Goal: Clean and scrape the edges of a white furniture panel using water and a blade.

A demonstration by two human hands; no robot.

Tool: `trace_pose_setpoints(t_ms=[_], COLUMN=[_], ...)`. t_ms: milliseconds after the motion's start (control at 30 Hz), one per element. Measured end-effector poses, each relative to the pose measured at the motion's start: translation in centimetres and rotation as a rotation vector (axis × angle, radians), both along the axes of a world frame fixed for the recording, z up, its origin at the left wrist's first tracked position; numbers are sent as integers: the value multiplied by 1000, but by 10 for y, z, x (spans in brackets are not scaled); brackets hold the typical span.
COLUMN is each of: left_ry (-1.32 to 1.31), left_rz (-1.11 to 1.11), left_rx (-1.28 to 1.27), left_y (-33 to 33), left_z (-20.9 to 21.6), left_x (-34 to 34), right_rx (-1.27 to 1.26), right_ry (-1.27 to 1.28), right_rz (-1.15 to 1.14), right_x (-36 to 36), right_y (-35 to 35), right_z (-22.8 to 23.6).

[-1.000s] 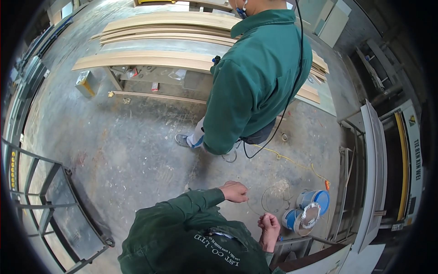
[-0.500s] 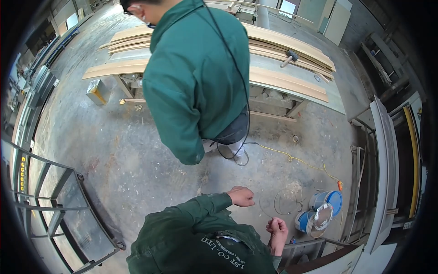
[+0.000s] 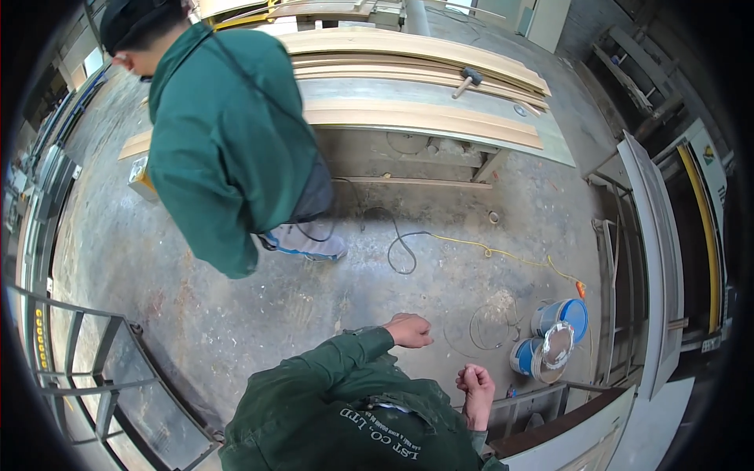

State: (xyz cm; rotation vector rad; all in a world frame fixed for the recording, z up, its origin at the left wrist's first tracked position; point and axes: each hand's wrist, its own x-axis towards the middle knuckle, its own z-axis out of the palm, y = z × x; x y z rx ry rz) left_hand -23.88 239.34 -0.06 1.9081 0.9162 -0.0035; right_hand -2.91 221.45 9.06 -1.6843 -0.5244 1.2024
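Note:
My left hand (image 3: 410,330) is held out in front of my chest, its fingers curled in. Lower and to the right, my right hand (image 3: 476,392) is raised with its fingers folded into a pinch. Whatever either hand may hold is too small or hidden to make out. On the floor past my hands lies a loose coil of thin wire (image 3: 488,347); a faint strand of it curves close to both hands, and I cannot tell whether they touch it. Two blue-and-white paint buckets (image 3: 562,319) stand together to the right of my right hand.
A co-worker in a green jacket (image 3: 228,141) stands ahead on the left. Behind is a workbench with wooden boards (image 3: 424,116) and a mallet (image 3: 468,82). A yellow cord (image 3: 514,257) crosses the floor. Metal frames (image 3: 106,369) stand at left; panels (image 3: 653,259) lean at right.
The co-worker has moved left, uncovering more of the workbench and a looped black cable on the floor. My hands keep nearly the same pose, with the view shifted a little.

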Motion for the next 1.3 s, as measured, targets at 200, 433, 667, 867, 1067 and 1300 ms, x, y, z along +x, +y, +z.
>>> trace_pose_setpoints(t_ms=[200, 433, 667, 867, 1067, 1300], left_ry=[13, 27, 46, 57, -93, 82], left_rz=[-9, -19, -11, -21, -175, -381], left_rx=[22, 22, -2, -2, -38, -109], left_y=[-1, -3, 1, 6, 26, 64], left_z=[-3, -10, -11, -17, -53, -113], left_x=[5, 4, -3, -18, 0, 22], right_rx=[-14, -15, -28, -10, 20, 107], right_ry=[-18, 6, 15, 45, -43, -31], right_rz=[-8, -4, 0, -10, -73, -401], right_x=[2, 0, -6, -20, -12, -11], right_y=[-2, -5, -3, 5, -1, -52], right_z=[2, 1, -7, -2, -9, -8])
